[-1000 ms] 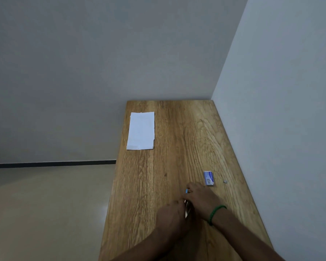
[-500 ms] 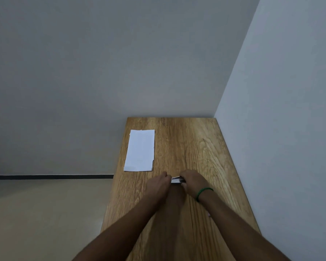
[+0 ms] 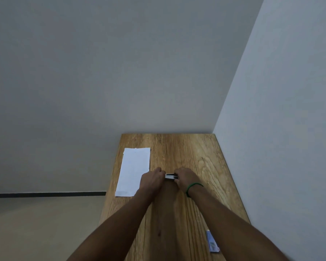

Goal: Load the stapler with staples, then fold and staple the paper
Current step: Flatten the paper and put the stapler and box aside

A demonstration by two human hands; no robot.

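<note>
Both arms reach forward over the wooden table [image 3: 199, 157]. Between the hands a small dark and silver stapler [image 3: 171, 176] is held above the table top. My left hand [image 3: 152, 178] grips its left end. My right hand [image 3: 184, 177], with a green band on the wrist, grips its right end. Most of the stapler is hidden by the fingers. A white sheet of paper [image 3: 133, 170] lies flat on the table to the left of the hands, its lower right part behind my left hand. A small blue staple box [image 3: 212, 241] lies near the table's right edge, beside my right forearm.
The table stands in a corner, with a grey wall behind it and a white wall along its right side. Its left edge drops to a beige floor [image 3: 41, 227].
Both hands have lifted from the near part of the table and stretched forward with the stapler between them. The view has tilted up, so the staple box now sits low at the right.
</note>
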